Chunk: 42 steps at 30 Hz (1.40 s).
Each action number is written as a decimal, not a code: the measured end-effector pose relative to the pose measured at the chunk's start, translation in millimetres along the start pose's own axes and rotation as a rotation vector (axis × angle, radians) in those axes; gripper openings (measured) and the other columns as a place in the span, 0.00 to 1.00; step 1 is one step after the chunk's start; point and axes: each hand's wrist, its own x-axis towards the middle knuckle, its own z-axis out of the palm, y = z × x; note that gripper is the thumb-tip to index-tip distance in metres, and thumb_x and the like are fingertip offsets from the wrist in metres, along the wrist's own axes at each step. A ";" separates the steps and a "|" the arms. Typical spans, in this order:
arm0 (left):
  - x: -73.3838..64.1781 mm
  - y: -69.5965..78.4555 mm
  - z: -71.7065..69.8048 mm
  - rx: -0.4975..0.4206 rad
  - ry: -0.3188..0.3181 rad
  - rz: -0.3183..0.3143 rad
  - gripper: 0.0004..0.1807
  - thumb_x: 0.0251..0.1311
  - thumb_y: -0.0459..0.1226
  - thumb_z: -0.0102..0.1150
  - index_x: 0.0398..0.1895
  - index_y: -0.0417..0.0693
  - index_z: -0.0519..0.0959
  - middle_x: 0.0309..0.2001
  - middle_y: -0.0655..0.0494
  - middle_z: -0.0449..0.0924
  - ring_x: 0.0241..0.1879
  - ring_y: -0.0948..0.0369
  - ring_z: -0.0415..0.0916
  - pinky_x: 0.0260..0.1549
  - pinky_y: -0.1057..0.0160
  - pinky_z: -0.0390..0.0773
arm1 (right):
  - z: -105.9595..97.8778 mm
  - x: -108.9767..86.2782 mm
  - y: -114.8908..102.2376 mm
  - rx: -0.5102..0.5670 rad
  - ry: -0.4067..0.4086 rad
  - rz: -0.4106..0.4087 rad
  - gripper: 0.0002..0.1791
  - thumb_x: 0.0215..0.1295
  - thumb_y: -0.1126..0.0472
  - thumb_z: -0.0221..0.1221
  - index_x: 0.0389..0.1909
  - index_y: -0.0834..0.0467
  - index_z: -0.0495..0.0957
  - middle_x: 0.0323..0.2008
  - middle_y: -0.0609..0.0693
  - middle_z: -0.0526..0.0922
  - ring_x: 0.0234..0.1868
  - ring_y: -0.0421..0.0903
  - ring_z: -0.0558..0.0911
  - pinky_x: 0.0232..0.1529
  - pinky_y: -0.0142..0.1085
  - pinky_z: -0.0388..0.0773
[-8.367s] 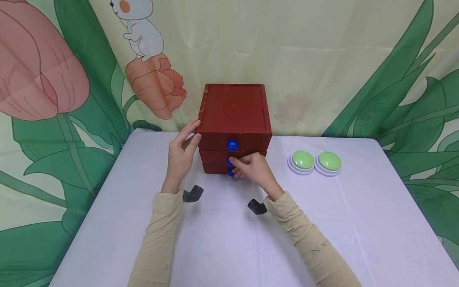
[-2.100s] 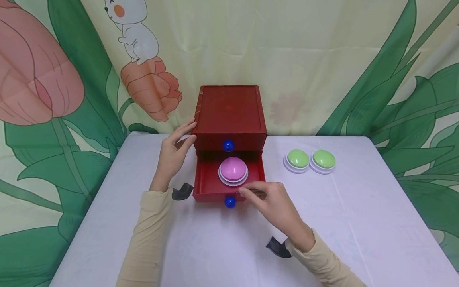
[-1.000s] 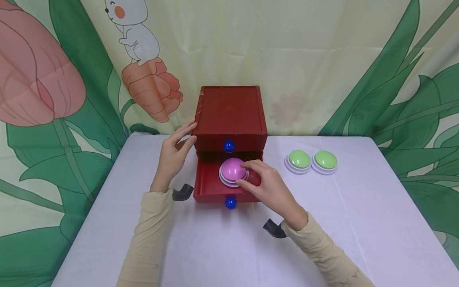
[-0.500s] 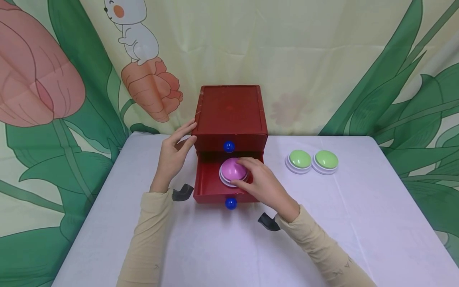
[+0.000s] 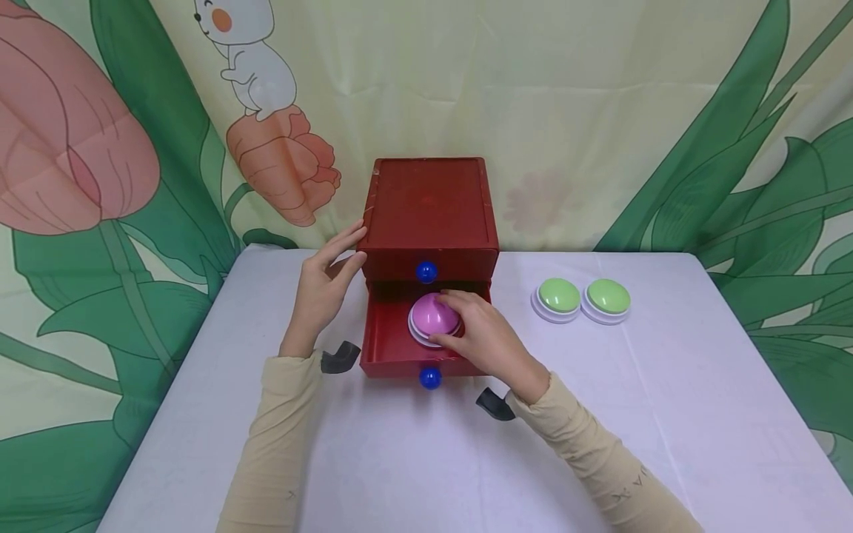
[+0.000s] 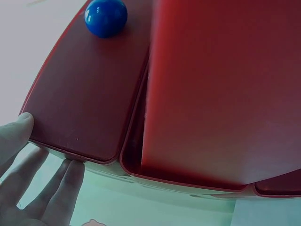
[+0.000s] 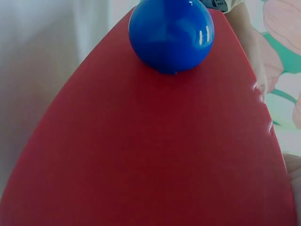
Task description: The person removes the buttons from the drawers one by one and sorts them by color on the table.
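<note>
A dark red drawer cabinet (image 5: 429, 203) stands at the back of the table, its red drawer (image 5: 383, 344) under the top one pulled out. Inside sits a pink domed push button (image 5: 426, 314) on a white base. My right hand (image 5: 489, 337) grips this button from the right, fingers over the dome and thumb low at the base. The left hand (image 5: 321, 289) rests against the cabinet's left side with extended fingers. In the left wrist view its thumb (image 6: 19, 134) lies at the edge of the top drawer front (image 6: 80, 94). The drawer front hides the right hand in the right wrist view.
Two green domed push buttons (image 5: 559, 296) (image 5: 608, 297) stand side by side on the white-covered table (image 5: 666, 414), right of the cabinet. Blue round knobs (image 5: 426, 272) (image 5: 430, 378) stick out from the drawer fronts. A printed curtain (image 5: 566, 111) hangs behind.
The drawer, shut at first, has come out toward me, showing the pink push button. My right hand has gone from its knob to the drawer front, then onto the button. The left hand stays put.
</note>
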 end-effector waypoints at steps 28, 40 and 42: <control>5.4 -30.3 -0.4 -0.002 0.010 0.020 0.24 0.68 0.32 0.58 0.67 0.49 0.74 0.69 0.61 0.70 0.64 0.58 0.72 0.58 0.67 0.77 | 4.2 9.9 6.2 -0.110 0.008 -0.039 0.32 0.51 0.54 0.74 0.57 0.61 0.79 0.56 0.57 0.81 0.57 0.54 0.78 0.50 0.49 0.83; 0.4 -2.9 0.3 0.010 0.001 0.008 0.24 0.68 0.30 0.56 0.67 0.40 0.73 0.70 0.51 0.70 0.65 0.52 0.71 0.59 0.65 0.76 | 6.1 8.7 8.9 -0.052 0.092 -0.086 0.31 0.45 0.53 0.75 0.52 0.61 0.82 0.49 0.56 0.81 0.52 0.53 0.77 0.51 0.45 0.81; 1.2 -6.9 0.5 0.004 0.003 0.006 0.23 0.68 0.30 0.56 0.67 0.40 0.73 0.70 0.51 0.70 0.65 0.53 0.71 0.59 0.66 0.76 | 6.1 8.1 9.6 -0.036 0.108 -0.102 0.31 0.45 0.52 0.74 0.51 0.61 0.83 0.48 0.56 0.81 0.51 0.52 0.76 0.51 0.45 0.80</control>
